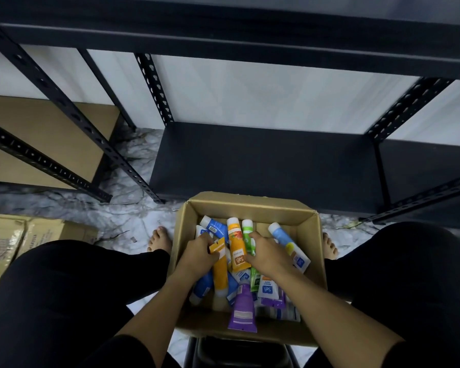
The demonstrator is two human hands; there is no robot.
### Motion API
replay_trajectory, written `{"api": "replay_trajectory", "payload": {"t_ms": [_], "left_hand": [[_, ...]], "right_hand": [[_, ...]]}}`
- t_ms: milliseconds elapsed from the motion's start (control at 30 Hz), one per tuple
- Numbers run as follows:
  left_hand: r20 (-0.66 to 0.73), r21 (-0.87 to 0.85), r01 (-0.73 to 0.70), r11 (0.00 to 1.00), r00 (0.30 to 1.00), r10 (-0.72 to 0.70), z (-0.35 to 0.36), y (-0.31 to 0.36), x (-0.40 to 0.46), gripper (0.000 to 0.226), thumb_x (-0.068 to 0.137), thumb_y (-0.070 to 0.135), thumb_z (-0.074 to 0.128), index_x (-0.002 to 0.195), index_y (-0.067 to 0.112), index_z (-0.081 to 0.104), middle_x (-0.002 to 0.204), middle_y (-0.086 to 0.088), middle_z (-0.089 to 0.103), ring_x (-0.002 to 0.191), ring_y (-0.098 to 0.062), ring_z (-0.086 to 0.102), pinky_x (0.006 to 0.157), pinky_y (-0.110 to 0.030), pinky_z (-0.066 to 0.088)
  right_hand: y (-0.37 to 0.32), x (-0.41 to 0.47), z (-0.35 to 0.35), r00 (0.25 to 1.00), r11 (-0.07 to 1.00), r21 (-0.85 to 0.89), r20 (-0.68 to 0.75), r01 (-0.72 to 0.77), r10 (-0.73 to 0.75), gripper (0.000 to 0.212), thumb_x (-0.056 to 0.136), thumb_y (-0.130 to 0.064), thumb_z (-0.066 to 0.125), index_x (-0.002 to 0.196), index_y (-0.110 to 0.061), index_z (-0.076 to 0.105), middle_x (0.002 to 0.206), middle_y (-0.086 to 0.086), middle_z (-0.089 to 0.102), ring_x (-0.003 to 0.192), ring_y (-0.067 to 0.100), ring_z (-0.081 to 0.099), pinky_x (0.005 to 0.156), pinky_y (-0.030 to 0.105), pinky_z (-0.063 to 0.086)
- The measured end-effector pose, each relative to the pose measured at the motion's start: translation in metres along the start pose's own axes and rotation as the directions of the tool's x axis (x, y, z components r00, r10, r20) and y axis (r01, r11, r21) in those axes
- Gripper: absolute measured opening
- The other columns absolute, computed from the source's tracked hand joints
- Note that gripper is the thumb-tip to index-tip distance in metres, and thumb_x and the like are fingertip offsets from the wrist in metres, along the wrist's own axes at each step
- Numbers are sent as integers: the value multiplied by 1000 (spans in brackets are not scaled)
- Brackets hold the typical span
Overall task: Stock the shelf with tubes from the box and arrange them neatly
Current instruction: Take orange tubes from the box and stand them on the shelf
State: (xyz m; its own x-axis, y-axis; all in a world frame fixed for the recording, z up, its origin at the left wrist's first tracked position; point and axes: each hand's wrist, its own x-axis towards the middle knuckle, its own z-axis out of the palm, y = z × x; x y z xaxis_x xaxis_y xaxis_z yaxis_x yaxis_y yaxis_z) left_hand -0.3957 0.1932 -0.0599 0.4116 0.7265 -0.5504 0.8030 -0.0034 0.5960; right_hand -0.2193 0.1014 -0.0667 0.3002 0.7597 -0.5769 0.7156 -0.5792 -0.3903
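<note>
An open cardboard box [312, 229] stands on the floor between my knees, filled with several coloured tubes. Both hands are inside it. My left hand [197, 257] grips an orange tube [220, 277] near its crimped end. My right hand [263, 257] lies over a green tube [247, 231], fingers curled on it, beside an upright orange tube [236, 243]. A light blue tube [286, 241] lies to the right and a purple tube [242, 309] at the near side. The dark bottom shelf [263, 160] just beyond the box holds nothing.
Black slotted metal uprights [154, 86] frame the shelving. A tan shelf board [45, 139] sits at the left. A flattened cardboard carton [8, 243] lies on the marble floor at the left. My bare feet flank the box, and a dark stool [239, 351] is beneath me.
</note>
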Motion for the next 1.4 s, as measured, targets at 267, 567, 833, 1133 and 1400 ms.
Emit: {"api": "replay_trajectory", "payload": {"t_ms": [267,567,833,1133,1400], "left_hand": [[-54,-82,-39,996,998,35,-3,-3,-5,38,88,9,60,116,31,47,85,3,67,75,-10,66,63,-29,56],[-68,-22,-73,997,995,72,-3,-3,-9,40,89,11,60,125,27,51,79,8,61,67,-4,58,51,-12,38],[-109,-2,-135,991,985,134,-12,7,-16,36,90,15,59,118,35,50,79,2,65,67,-13,63,56,-30,51],[-160,-15,-243,970,958,238,-22,17,-32,38,91,14,58,114,43,52,80,6,68,66,-7,65,65,-39,57],[-165,19,-369,929,916,367,-44,41,-47,39,91,11,56,109,45,52,91,9,67,78,-6,64,67,-33,53]], "right_hand": [[-16,8,21,997,994,-93,-51,59,-64,49,95,-46,55,135,-21,41,113,9,64,96,25,64,70,33,51],[-22,13,19,992,993,64,-72,-99,103,39,98,-42,51,125,-13,51,104,11,68,94,30,67,66,31,43],[-15,1,-19,987,968,244,-138,-51,87,18,91,-32,64,96,-15,71,83,0,62,84,20,63,70,31,46],[-7,-33,-44,956,953,296,-293,69,22,26,87,-14,69,109,-26,67,101,-6,69,92,10,64,80,32,55],[-1,-69,-89,900,924,300,-425,239,-96,33,83,-14,69,100,-39,56,89,-15,70,77,0,66,70,35,58]]}}
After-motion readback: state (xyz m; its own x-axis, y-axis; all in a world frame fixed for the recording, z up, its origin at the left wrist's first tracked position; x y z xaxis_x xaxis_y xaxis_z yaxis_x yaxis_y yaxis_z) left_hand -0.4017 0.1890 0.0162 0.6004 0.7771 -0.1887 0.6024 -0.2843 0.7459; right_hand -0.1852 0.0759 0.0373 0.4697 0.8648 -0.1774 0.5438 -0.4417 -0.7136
